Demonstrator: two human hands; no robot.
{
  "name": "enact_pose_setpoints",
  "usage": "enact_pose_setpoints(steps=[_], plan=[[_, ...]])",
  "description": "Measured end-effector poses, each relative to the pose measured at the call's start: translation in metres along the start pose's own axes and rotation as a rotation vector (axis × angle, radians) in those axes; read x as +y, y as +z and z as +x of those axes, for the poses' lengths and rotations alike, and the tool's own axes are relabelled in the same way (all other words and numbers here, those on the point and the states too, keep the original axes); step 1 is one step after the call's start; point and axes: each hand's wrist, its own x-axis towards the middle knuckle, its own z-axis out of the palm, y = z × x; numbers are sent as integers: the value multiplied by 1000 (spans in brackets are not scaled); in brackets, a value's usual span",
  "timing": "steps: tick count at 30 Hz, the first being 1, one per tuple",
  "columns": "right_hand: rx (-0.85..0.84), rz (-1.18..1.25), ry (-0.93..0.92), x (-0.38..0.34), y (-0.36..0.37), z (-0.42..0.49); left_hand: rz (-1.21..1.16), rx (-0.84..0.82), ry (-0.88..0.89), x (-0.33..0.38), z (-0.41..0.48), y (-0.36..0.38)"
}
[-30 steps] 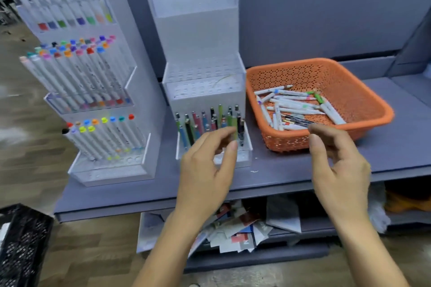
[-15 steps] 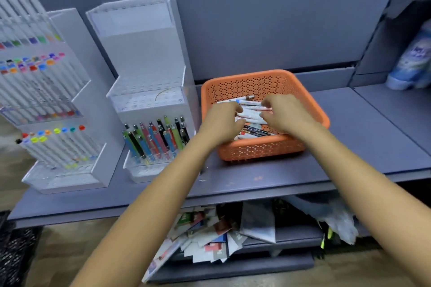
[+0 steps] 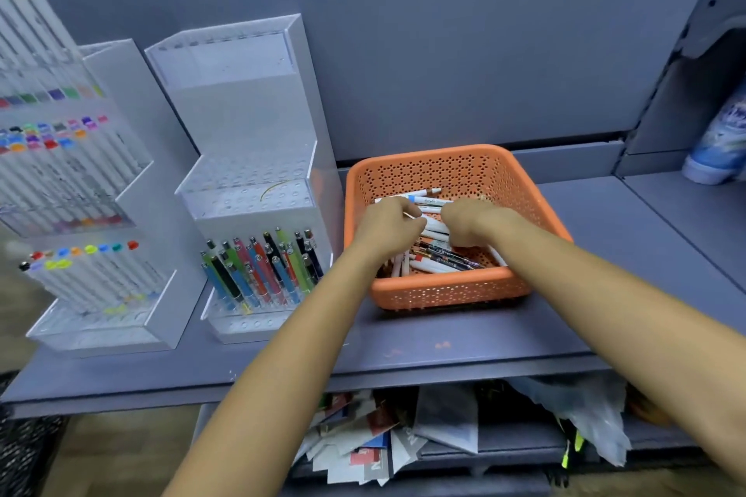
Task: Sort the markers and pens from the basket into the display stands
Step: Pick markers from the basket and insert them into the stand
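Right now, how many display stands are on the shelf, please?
2: the marker stand at far left, the pen stand between it and the orange basket; others may sit beyond the frame.

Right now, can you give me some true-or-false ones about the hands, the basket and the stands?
1. The left hand and the right hand are both inside the orange basket. True.
2. The basket is empty. False: markers lie in it.
3. The pen stand holds coloured pens in its lowest tier. True.
4. The basket sits left of both stands. False: it sits right of the pen stand, and the marker stand is further left.
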Motion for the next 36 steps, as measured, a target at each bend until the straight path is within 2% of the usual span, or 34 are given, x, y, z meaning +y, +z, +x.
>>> enact_pose_setpoints(steps=[9, 15, 21, 24, 29, 33, 36], plan=[[-81, -86, -33, -5, -1, -1, -270, 12, -73, -3, 2, 1], [-45, -59, -21, -4, 1, 0, -434, 31, -73, -4, 4, -1], [-83, -51, -15, -3, 2, -1, -497, 61, -53, -6, 5, 0], [36, 229, 34, 3, -1, 0, -517, 79, -54, -7, 6, 1], [153, 648, -40, 14, -8, -1, -450, 30, -87, -7, 7, 3], [111, 1196, -228, 12, -16, -8, -360, 10, -93, -6, 7, 2], [31, 1353, -366, 8, -25, -17, -421, -29, -82, -3, 5, -2]])
